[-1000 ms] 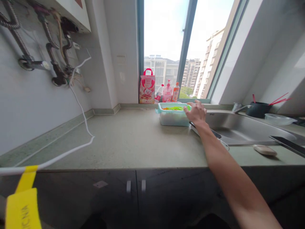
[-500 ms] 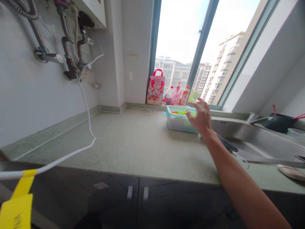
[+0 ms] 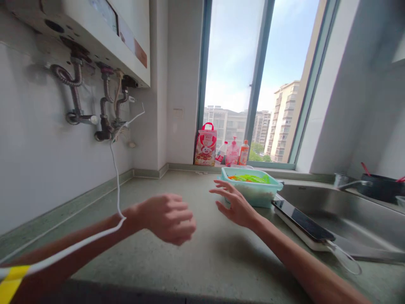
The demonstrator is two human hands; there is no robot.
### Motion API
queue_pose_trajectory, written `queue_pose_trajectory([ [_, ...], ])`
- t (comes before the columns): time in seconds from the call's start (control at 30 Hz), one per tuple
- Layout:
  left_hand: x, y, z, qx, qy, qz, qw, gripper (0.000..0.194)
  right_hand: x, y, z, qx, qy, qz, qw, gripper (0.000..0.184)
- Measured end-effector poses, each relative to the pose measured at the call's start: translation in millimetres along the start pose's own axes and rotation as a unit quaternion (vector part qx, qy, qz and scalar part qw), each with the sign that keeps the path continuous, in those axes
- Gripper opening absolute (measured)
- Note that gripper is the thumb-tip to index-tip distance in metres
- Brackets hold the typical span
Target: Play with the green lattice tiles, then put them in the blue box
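Withdrawn from the teal container (image 3: 251,188), right hand (image 3: 236,205) hovered just left, fingers spread; left hand (image 3: 166,217) entered, loosely curled, empty.

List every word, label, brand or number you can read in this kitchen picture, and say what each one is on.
None can be read with certainty.
Red gift bag on the sill: a cartoon print, lettering too small.
Pink bottle and orange bottle: labels blurred.
Water heater panel: markings unreadable.
Yellow tag on the white cable: print cut off.
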State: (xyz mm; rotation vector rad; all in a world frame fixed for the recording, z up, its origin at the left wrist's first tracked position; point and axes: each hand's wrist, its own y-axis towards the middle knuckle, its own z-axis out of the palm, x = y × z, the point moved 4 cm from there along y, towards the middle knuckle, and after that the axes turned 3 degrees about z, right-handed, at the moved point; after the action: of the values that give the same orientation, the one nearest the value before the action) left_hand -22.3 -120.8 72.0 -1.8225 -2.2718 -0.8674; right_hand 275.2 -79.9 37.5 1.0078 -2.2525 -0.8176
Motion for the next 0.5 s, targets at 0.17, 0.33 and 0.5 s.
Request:
queue_pose_trajectory([
  [0.17,100,-29,77.8,0.135,-0.136,-0.321,0.927,0.063,-6,-17,29,0.109,0.029,0.039,0.993,0.063],
  [0.33,124,-68,125.9,0.187,-0.177,-0.389,0.885,0.081,-29,-20,65,0.261,0.028,0.119,0.957,0.083],
  [0.5,123,-67,124.9,0.171,-0.189,-0.395,0.882,0.076,-49,5,79,0.235,0.045,0.108,0.965,0.075],
])
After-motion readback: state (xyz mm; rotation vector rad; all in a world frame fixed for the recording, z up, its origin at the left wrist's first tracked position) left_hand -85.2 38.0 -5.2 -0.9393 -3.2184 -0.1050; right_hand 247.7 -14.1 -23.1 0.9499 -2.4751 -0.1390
